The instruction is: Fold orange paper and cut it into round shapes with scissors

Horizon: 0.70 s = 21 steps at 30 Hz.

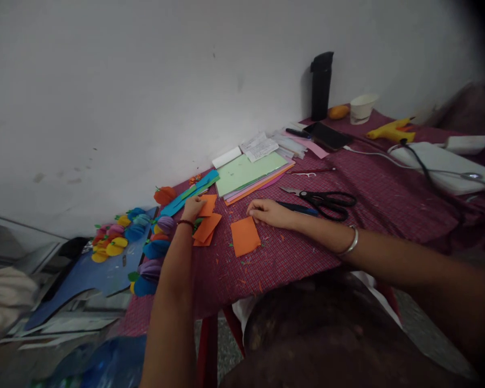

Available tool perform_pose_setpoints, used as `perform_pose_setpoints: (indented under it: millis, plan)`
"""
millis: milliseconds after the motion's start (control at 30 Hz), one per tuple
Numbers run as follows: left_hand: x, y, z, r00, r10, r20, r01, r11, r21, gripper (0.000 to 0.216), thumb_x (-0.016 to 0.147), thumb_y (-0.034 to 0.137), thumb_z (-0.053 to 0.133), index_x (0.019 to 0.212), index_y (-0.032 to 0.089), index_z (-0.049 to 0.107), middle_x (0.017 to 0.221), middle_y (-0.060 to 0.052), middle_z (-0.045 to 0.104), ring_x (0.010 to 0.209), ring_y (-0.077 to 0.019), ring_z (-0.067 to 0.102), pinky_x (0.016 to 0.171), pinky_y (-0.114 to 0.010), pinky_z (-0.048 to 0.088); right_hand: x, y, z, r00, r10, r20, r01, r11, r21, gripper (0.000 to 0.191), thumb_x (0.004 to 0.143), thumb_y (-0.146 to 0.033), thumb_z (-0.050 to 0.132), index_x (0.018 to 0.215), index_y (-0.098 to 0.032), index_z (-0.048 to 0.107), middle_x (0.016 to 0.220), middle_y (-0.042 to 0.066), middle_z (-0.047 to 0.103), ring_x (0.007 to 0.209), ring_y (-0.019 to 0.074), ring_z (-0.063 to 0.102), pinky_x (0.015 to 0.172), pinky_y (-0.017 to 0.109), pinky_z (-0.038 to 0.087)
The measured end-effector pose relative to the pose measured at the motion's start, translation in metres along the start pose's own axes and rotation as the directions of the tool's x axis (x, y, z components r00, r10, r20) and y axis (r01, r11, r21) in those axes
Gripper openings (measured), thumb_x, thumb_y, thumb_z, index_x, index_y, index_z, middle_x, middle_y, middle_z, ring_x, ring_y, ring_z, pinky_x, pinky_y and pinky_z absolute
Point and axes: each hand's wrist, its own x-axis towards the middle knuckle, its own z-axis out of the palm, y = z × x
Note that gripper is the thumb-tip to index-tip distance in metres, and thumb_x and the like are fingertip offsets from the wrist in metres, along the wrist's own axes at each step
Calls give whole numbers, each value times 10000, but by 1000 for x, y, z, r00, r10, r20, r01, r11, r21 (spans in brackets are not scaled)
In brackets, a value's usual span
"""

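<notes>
My left hand (193, 209) pinches a small orange paper piece (208, 206) at the left of the table. Just below it, more orange paper pieces (207, 229) overlap in a loose pile, with a bit of dark green beside them. My right hand (270, 213) has its fingers curled together at the top edge of a separate orange paper rectangle (244, 237); its fingertips meet the upper corner. Behind the right hand lie black-handled scissors (323, 200), blades pointing left, and a dark blue tool (297, 208) partly covered by the hand.
A stack of coloured sheets (246, 175) and blue paper strips (189, 193) lie near the wall. Colourful paper ornaments (133, 226) crowd the left. Toward the back right are a phone (327, 136), black bottle (321, 89), paper cup (362, 110) and yellow glue gun (392, 130).
</notes>
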Motion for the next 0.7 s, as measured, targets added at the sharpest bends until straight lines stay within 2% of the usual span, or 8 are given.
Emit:
perform_pose_setpoints:
  millis: [67, 133, 333, 400, 467, 533, 567, 700]
  plan:
    - [2, -2, -1, 1000, 12, -21, -12, 1000, 22, 227, 688, 135, 658, 531, 146, 495, 527, 33, 440, 519, -100, 406, 485, -226, 298, 0, -2, 0, 1000, 10, -4, -10, 1000, 0, 105, 825, -183, 470, 812, -151, 569, 604, -33, 538, 535, 101, 452, 552, 228, 339]
    - [3, -2, -5, 998, 39, -57, -38, 999, 20, 251, 689, 159, 642, 514, 157, 462, 516, 44, 406, 514, -89, 362, 483, -225, 260, 0, -5, -1, 1000, 25, -11, -25, 1000, 8, 99, 824, -174, 471, 806, -149, 566, 599, -34, 534, 529, 101, 454, 551, 229, 344]
    - [2, -9, -14, 996, 34, -84, -30, 999, 42, 215, 752, 240, 606, 583, 148, 508, 539, 43, 444, 530, -95, 423, 495, -220, 317, 1, -7, -2, 999, 3, -38, -3, 1000, -3, 91, 823, -155, 483, 780, -147, 562, 585, -43, 521, 519, 93, 442, 548, 223, 346]
    - [2, -12, -11, 998, 11, -68, -7, 998, 69, 197, 809, 241, 583, 650, 124, 568, 596, 18, 514, 575, -115, 499, 531, -235, 392, 1, -4, -2, 999, -29, -39, 28, 999, -20, 91, 812, -135, 486, 777, -145, 570, 591, -43, 527, 526, 92, 444, 551, 221, 345]
    - [5, -10, -6, 999, -7, -53, 12, 995, 101, 189, 874, 278, 573, 870, 100, 637, 819, -40, 627, 734, -154, 598, 646, -289, 499, 2, -3, -2, 998, -42, -40, 41, 999, -29, 92, 806, -126, 487, 774, -146, 572, 598, -42, 533, 535, 94, 450, 555, 219, 348]
    - [9, -5, -2, 999, -13, -49, 19, 991, 131, 291, 904, 323, 564, 1111, 123, 605, 1084, -94, 627, 929, -201, 621, 789, -386, 538, 2, -3, -2, 999, -31, -42, 29, 999, -29, 91, 812, -135, 489, 769, -146, 569, 592, -43, 527, 540, 96, 452, 559, 219, 351]
    - [11, 0, -1, 998, -13, -57, 21, 989, 144, 321, 906, 320, 560, 1166, 133, 580, 1143, -112, 610, 989, -223, 612, 836, -426, 529, 2, -3, -2, 999, -23, -45, 21, 999, -30, 91, 815, -141, 490, 767, -146, 567, 589, -44, 522, 543, 97, 453, 562, 220, 353]
    - [11, 25, -6, 989, 14, -147, 13, 983, 181, 296, 852, 213, 525, 1122, 104, 576, 1064, -163, 627, 1049, -301, 575, 892, -463, 462, 1, -8, -4, 998, -26, -53, 22, 997, -68, 93, 815, -146, 495, 758, -144, 568, 609, -38, 516, 574, 100, 462, 583, 222, 357]
